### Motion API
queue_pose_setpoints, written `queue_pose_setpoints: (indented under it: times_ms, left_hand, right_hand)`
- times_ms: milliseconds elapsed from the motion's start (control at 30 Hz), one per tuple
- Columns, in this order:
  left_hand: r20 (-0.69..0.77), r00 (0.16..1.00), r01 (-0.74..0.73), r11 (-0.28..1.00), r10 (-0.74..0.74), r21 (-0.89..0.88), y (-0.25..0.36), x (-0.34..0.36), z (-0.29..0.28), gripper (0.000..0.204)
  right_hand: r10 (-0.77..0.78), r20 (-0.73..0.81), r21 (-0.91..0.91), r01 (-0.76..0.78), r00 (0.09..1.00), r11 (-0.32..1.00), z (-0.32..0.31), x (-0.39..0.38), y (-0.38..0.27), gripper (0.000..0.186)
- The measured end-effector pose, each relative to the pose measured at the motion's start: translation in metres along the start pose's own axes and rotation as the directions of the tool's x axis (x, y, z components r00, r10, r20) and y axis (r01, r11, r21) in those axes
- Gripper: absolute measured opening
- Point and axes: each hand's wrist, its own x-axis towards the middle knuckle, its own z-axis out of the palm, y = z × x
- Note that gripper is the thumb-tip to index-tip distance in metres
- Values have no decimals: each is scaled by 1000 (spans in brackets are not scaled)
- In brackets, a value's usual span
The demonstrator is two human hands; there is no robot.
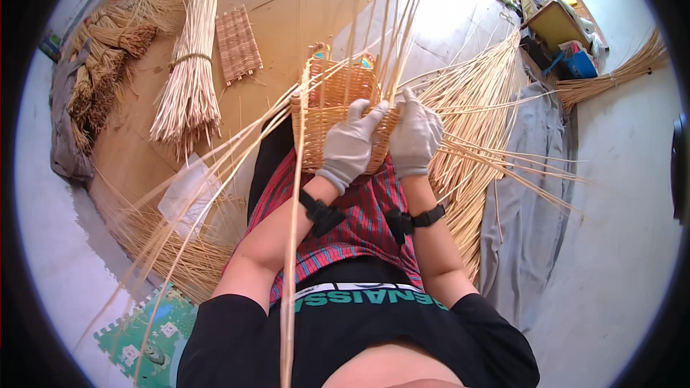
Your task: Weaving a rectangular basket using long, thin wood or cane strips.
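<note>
A woven wicker basket (314, 136) rests on my lap, with long pale uncut strands (410, 25) rising from its rim and fanning out to both sides. My left hand (350, 142), in a whitish glove, lies against the near wall, its thumb and forefinger pinched on a strand at the right end of the rim. Beside it my right hand (415, 135), also gloved, is closed with its fingertips at the same corner, gripping a wicker strand. The fingers' undersides are hidden. Two colourful patches (366, 62) show on the basket's far edge.
A tied bundle of pale strands (192, 79) and a flat woven panel (238, 44) lie ahead on the left. Darker bundles (108, 57) are at far left. A large strand pile (467, 144) lies at my right on grey cloth (532, 194). A blue container (579, 63) stands far right.
</note>
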Motion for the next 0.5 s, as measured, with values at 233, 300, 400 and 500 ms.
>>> queue_pose_setpoints:
  times_ms: [233, 300, 400, 500]
  left_hand:
    - [-163, 734, 237, 474, -659, -848, -63, -63, -49, 20]
    - [-322, 822, 174, 744, -471, -645, -74, -71, -48, 23]
    - [-212, 848, 18, 427, -485, -904, -82, -69, -55, 28]
    - [94, 939, 107, 22, -331, -994, -92, -51, -88, 29]
  right_hand:
    - [-42, -182, 415, 116, 982, 902, -17, -14, -42, 15]
    - [-393, -19, 625, 317, 919, 713, -25, -35, -79, 21]
    - [-531, 219, 687, 257, 819, 680, -18, -59, -126, 32]
    - [-490, 272, 583, 263, 828, 769, -17, -66, -141, 30]
